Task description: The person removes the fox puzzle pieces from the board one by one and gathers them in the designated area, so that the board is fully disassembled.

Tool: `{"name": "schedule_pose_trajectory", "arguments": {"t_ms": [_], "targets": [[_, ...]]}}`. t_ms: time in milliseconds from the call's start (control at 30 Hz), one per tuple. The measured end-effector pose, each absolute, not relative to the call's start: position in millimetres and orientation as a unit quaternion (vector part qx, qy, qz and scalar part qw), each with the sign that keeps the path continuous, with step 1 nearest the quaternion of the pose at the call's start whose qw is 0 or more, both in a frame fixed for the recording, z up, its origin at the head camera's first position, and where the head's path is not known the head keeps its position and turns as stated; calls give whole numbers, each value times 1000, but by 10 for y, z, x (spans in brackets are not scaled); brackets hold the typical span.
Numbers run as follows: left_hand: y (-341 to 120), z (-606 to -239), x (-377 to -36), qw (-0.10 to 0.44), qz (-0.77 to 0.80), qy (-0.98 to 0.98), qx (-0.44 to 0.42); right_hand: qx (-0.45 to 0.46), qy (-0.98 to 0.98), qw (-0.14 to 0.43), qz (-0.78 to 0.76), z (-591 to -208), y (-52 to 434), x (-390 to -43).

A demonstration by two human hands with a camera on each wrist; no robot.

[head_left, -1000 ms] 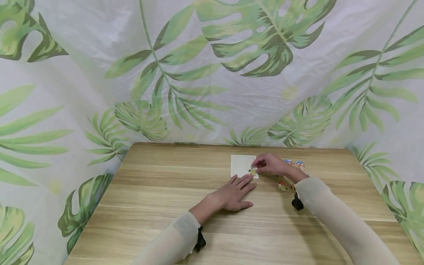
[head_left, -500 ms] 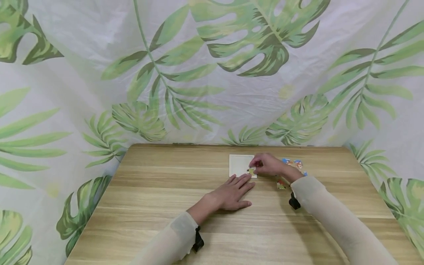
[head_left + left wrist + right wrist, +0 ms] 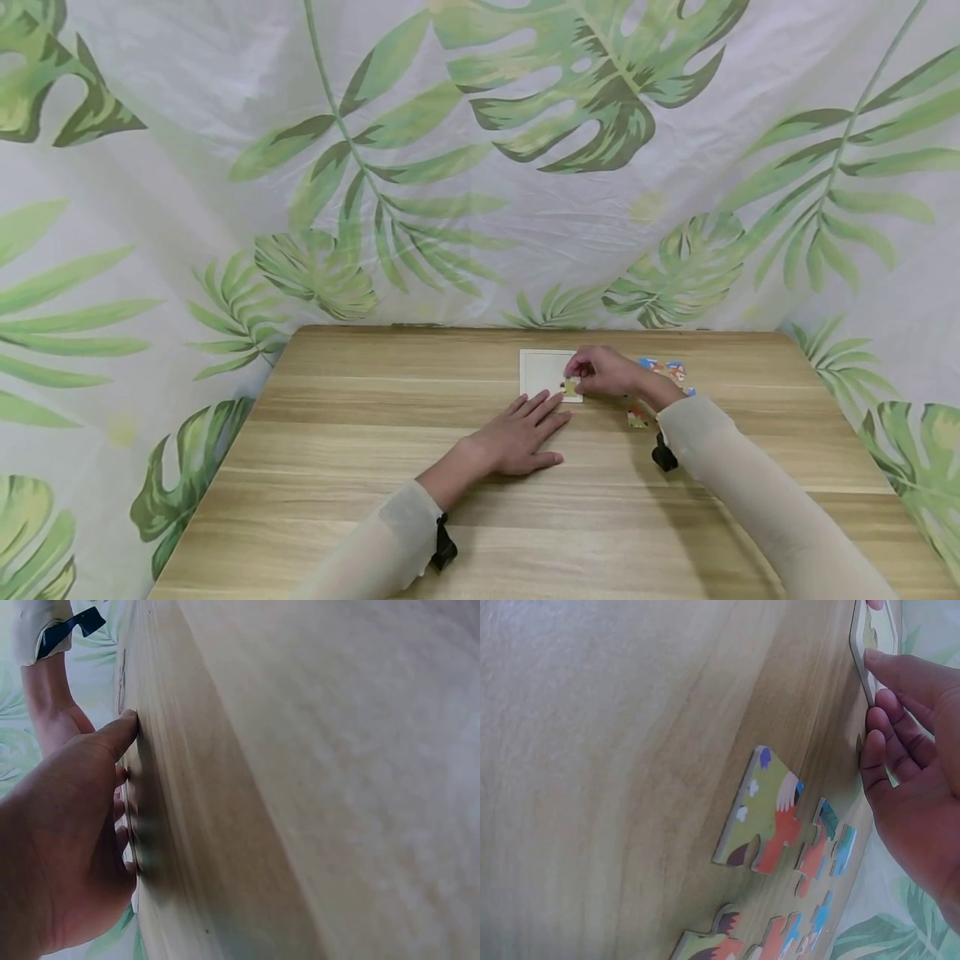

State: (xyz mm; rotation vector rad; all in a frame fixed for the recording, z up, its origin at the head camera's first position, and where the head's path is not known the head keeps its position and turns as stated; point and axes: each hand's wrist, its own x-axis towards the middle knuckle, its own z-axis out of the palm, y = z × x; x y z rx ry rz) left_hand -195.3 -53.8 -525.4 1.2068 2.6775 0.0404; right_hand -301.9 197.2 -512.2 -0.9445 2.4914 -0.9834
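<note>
A square white puzzle tray [image 3: 543,365] lies near the back of the table. At its near right corner is a green jigsaw piece [image 3: 570,389], which the thumb and index finger of my right hand [image 3: 607,372] pinch. In the right wrist view, the thumb of that right hand [image 3: 922,742] reaches over the tray's edge [image 3: 861,656], and its other fingers curl beside it. My left hand [image 3: 521,437] rests palm down, fingertips along the tray's near edge. The left wrist view has this left hand [image 3: 82,832] low over the wood, with fingers extended.
Several loose jigsaw pieces [image 3: 637,418] lie right of the tray, partly hidden under the right forearm. The right wrist view shows a fox-patterned piece [image 3: 769,814] among them. A leaf-print cloth [image 3: 450,208] hangs behind the wooden table [image 3: 375,400].
My left hand has shifted slightly left along the tray's near edge. The right hand keeps its place at the tray's corner with the jigsaw piece. The head view has moved a little.
</note>
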Motion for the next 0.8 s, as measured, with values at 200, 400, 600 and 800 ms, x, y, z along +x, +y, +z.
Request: {"name": "schedule_pose_trajectory", "arguments": {"t_ms": [200, 400, 600, 800], "targets": [[-550, -5311, -1961, 93, 19, 906, 413, -312, 865, 162, -356, -5183, 1986, -3057], [-545, -5272, -1938, 91, 12, 908, 409, -302, 860, 168, -375, -5178, 1979, -3040], [-542, -5265, -1935, 98, 9, 908, 407, -290, 849, 177, -405, -5166, 1975, -3010], [-544, -5272, -1939, 100, 7, 908, 407, -274, 838, 185, -434, -5181, 1979, -3004]]}}
